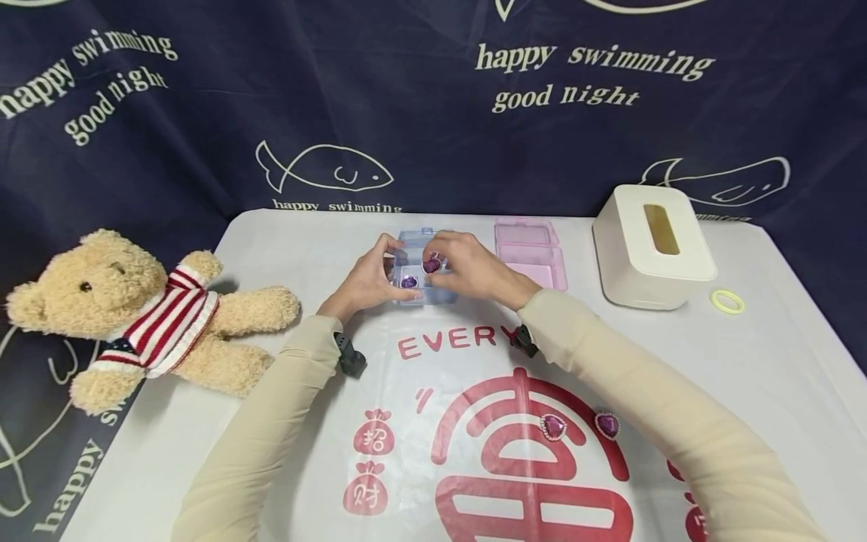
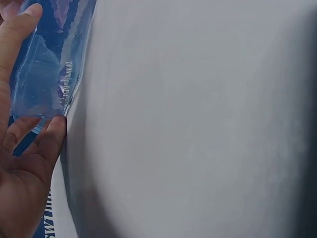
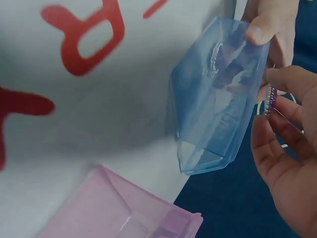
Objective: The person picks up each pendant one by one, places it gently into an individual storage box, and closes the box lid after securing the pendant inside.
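A clear blue plastic box [image 1: 442, 296] with its lid raised is at the back of the table. The left hand [image 1: 366, 280] grips the box's left side, its thumb near the front corner and its fingers behind; the left wrist view shows the thumb and fingers on the blue wall [image 2: 42, 84]. Over the box, the right hand [image 1: 470, 265] pinches a purple gem [image 1: 431, 266] with a beaded silver rim. The right wrist view has this gem [image 3: 270, 101] edge-on between thumb and fingers. Another purple gem [image 1: 409, 281] lies inside the box, on the left.
An opened pink box [image 1: 557, 271] stands right of the blue one. Two purple gems [image 1: 553, 427] [image 1: 607, 424] lie nearer the front, by the right forearm. A white tissue box [image 1: 633, 263] and yellow ring [image 1: 728, 302] are at right; a teddy bear [image 1: 162, 316] lies left.
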Demonstrator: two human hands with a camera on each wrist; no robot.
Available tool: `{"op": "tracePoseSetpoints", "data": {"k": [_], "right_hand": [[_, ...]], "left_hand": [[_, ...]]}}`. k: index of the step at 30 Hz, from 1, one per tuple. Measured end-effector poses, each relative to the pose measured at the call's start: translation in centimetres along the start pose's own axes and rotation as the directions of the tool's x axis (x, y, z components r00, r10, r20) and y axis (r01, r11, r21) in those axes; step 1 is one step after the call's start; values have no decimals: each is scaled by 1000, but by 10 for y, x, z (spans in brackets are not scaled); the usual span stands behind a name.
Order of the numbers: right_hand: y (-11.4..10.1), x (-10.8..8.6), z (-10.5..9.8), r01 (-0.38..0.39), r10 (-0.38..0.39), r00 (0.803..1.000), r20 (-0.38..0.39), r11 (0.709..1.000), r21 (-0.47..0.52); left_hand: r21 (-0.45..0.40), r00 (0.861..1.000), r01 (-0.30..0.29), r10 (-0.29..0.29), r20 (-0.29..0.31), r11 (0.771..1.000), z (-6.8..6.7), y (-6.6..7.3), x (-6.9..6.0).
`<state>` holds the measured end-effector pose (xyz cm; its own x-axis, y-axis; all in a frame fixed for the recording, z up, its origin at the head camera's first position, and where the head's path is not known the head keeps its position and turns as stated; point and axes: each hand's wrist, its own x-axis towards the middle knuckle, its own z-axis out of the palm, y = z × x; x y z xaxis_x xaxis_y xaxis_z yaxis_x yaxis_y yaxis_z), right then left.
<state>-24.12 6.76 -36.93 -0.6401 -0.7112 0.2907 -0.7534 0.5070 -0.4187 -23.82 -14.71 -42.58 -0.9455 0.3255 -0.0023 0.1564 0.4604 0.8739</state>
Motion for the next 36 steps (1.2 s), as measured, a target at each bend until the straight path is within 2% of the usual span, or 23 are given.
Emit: {"op": "tracePoseSetpoints", "data": {"k": [6, 12, 15, 22, 32, 36], "right_hand": [[4, 13, 1, -3, 7, 993, 116, 999, -39], [4, 21, 6, 11, 17, 978, 206, 991, -134], [4, 23, 9, 8, 32, 974, 225, 985, -172], [7, 25, 14, -23, 70, 966, 249, 982, -186], [3, 30, 16, -107, 194, 928, 319, 956, -272], [2, 31, 19, -109, 204, 928, 311, 948, -298]], "left_hand": [[29, 1000, 6, -6, -5, 1000, -1, 1, -1], [32, 1000, -5, 6, -3, 999, 0, 2, 0], [17, 1000, -8, 8, -1, 1000, 0, 2, 0], [18, 1000, -18, 19, -7, 1000, 0, 2, 0], [20, 1000, -6, 6, -18, 1000, 2, 1, 1], [20, 1000, 7, -7, -25, 1000, 2, 0, 0]]}}
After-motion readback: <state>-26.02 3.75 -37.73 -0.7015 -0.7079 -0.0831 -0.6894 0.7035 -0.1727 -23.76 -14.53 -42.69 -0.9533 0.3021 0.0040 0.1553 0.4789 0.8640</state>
